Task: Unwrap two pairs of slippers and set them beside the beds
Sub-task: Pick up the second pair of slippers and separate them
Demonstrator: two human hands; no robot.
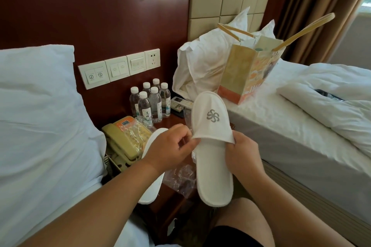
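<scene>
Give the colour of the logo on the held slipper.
Grey: a swirl logo on the upper of the white slipper. Shows best in the head view.

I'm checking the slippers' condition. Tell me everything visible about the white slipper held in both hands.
The slipper is white, towelling-like, closed-toed, with a grey swirl logo on the upper. Unwrapped, it is held toe away from the person. The left hand pinches the upper's left edge, the right hand its right edge. Underneath lies clear plastic.
</scene>
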